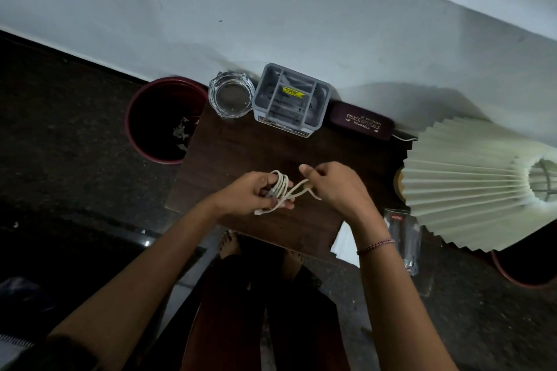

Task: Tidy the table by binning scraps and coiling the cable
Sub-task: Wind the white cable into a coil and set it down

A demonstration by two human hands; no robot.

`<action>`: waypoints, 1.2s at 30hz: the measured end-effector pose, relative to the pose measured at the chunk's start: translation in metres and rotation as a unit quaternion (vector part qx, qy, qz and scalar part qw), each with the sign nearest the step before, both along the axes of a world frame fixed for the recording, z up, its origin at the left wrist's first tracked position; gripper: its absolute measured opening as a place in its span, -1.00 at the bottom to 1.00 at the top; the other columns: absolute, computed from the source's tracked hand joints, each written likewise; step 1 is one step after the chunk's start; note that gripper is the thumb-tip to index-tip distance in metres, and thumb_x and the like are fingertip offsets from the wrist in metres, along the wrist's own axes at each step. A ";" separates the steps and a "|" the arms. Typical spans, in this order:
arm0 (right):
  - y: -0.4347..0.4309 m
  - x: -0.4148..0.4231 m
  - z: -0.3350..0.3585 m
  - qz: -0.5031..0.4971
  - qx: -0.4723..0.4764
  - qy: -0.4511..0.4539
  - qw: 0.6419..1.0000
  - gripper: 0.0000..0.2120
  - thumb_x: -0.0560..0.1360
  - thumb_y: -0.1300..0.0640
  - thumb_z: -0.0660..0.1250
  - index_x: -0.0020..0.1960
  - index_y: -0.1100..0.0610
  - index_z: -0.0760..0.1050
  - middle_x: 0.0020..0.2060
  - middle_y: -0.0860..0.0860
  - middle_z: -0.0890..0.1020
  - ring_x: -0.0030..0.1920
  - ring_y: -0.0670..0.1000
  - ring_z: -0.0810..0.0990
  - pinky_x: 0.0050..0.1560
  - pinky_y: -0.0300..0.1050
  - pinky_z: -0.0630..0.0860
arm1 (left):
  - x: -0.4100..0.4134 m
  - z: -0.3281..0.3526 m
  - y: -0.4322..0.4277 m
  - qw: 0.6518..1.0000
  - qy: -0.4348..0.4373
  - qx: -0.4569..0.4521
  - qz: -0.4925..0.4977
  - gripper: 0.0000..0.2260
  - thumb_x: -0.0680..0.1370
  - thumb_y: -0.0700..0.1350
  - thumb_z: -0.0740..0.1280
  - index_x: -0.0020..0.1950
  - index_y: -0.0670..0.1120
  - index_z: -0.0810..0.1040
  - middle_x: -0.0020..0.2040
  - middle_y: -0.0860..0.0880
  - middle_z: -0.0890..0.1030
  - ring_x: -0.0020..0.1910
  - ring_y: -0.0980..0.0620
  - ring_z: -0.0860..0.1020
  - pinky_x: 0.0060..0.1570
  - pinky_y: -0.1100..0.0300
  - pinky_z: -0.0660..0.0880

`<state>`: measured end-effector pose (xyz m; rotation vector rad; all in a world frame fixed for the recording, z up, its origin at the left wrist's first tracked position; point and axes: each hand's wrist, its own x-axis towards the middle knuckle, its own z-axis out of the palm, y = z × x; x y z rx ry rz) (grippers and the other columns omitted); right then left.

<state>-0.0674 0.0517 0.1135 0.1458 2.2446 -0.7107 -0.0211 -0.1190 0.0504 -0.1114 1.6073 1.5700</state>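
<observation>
A white cable (281, 187) is wound in several loops around the fingers of my left hand (251, 193), which is closed on the coil above the dark wooden table (241, 144). My right hand (334, 187) pinches the loose strand of the same cable a little to the right, with the strand stretched between both hands. A short cable end hangs below my left hand. A dark red bin (141, 105) stands on the floor left of the table, with pale paper scraps (181, 131) lying inside it.
Along the table's far edge stand a glass ashtray (231, 97), a grey compartment organiser (291, 99) and a maroon spectacle case (361, 124). A pleated lampshade (470, 187) fills the right side, with a drinking glass (405, 238) and white paper (346, 244) near the front right corner.
</observation>
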 end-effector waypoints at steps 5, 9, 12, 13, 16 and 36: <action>0.000 -0.008 0.008 -0.200 -0.237 -0.078 0.947 -0.66 0.59 -0.02 0.12 -0.30 0.10 0.40 -0.51 -0.06 0.32 -0.54 -0.13 0.30 -0.44 -0.25 0.31 | 0.011 -0.003 0.000 0.996 -0.078 0.044 0.018 -0.70 0.56 -0.34 0.21 0.29 -0.29 0.41 0.18 -0.23 0.59 0.05 0.08 0.64 0.00 0.29 0.55; -0.002 -0.013 0.009 -0.305 -0.319 -0.091 0.893 -0.70 0.61 0.01 0.09 -0.24 0.10 0.37 -0.53 -0.08 0.39 -0.52 -0.14 0.38 -0.39 -0.26 0.48 | 0.020 -0.001 0.003 0.974 -0.177 0.114 0.088 -0.64 0.44 -0.20 0.13 0.21 -0.21 0.47 0.08 -0.18 0.63 0.03 0.02 0.66 0.09 0.20 0.53; 0.000 -0.016 0.004 -0.353 -0.342 -0.091 0.866 -0.73 0.61 0.04 0.10 -0.22 0.12 0.36 -0.46 -0.02 0.44 -0.50 -0.09 0.43 -0.40 -0.23 0.56 | 0.029 0.003 0.004 0.968 -0.195 0.128 0.093 -0.58 0.39 -0.24 0.12 0.23 -0.24 0.45 0.07 -0.18 0.64 0.03 0.01 0.66 0.08 0.21 0.54; 0.000 -0.017 0.002 -0.364 -0.344 -0.091 0.861 -0.74 0.61 0.05 0.10 -0.21 0.12 0.36 -0.44 -0.01 0.46 -0.52 -0.09 0.45 -0.40 -0.22 0.57 | 0.032 0.005 0.005 0.967 -0.198 0.132 0.092 -0.57 0.40 -0.25 0.13 0.25 -0.26 0.44 0.08 -0.20 0.63 0.05 -0.01 0.66 0.09 0.21 0.54; 0.001 -0.017 -0.003 -0.378 -0.346 -0.093 0.854 -0.76 0.61 0.07 0.10 -0.19 0.14 0.35 -0.40 0.03 0.48 -0.55 -0.11 0.47 -0.42 -0.21 0.58 | 0.044 0.012 0.007 0.971 -0.182 0.136 0.072 -0.61 0.44 -0.29 0.24 0.27 -0.25 0.44 0.11 -0.19 0.63 0.07 -0.02 0.64 0.09 0.23 0.55; 0.010 0.003 -0.023 -0.462 -0.343 -0.013 0.818 -0.90 0.54 0.20 0.25 -0.13 0.21 0.41 -0.32 0.12 0.57 -0.52 -0.14 0.55 -0.46 -0.29 0.55 | 0.059 0.071 0.012 0.948 -0.184 0.250 0.072 -0.71 0.50 -0.35 0.21 0.21 -0.23 0.49 0.03 -0.12 0.67 -0.03 0.03 0.67 0.03 0.24 0.55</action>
